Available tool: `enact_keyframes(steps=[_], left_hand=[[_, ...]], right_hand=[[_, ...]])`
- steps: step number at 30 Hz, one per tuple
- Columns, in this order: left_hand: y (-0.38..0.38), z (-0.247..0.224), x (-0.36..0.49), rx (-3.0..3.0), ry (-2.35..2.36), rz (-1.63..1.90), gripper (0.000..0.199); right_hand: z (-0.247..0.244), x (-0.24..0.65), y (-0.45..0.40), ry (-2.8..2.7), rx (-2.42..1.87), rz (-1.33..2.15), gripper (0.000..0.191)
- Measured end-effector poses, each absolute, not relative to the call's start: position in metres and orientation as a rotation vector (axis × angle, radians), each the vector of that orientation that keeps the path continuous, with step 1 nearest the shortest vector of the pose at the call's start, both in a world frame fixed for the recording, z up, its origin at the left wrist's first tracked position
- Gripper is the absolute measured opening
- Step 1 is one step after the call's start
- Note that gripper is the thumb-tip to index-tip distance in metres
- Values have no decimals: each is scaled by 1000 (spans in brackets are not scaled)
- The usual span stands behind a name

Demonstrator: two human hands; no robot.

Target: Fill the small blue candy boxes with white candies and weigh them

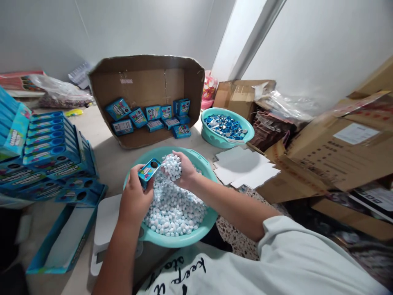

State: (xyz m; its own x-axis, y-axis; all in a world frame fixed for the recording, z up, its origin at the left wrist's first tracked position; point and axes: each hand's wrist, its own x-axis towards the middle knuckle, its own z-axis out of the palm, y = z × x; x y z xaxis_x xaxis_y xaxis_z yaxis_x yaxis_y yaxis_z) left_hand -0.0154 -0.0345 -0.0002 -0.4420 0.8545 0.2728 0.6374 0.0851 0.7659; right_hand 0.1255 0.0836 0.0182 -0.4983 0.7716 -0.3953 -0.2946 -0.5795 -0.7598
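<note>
My left hand [136, 192] grips a small blue candy box [147, 171] with a round dark hole near one end of its top. Close to that hole, my right hand [184, 171] is cupped and closed around a heap of small white and pale blue candies [172, 167]. Both hands are over a turquoise basin [181, 241] filled with the same loose candies. Part of a white scale [106, 223] shows beside my left forearm, which hides the rest of it.
A tipped cardboard box [147, 88] holds several blue candy boxes. Behind right, another turquoise basin [215, 140] contains blue lids. Stacked display cartons [55, 155] and an open blue tray [66, 241] lie left. Flat white card [245, 164] and large cartons [340, 143] are right.
</note>
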Motion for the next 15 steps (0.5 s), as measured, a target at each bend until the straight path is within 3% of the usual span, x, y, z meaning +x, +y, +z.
enact_keyframes(steps=[8, 15], left_hand=[[-38, 3, -18, 1738, 1920, 1280, 34], [-36, -1, -22, 1932, 1678, 1258, 36]], right_hand=[[76, 115, 75, -313, -817, 1942, 15], [69, 110, 63, -446, -672, 1846, 15]])
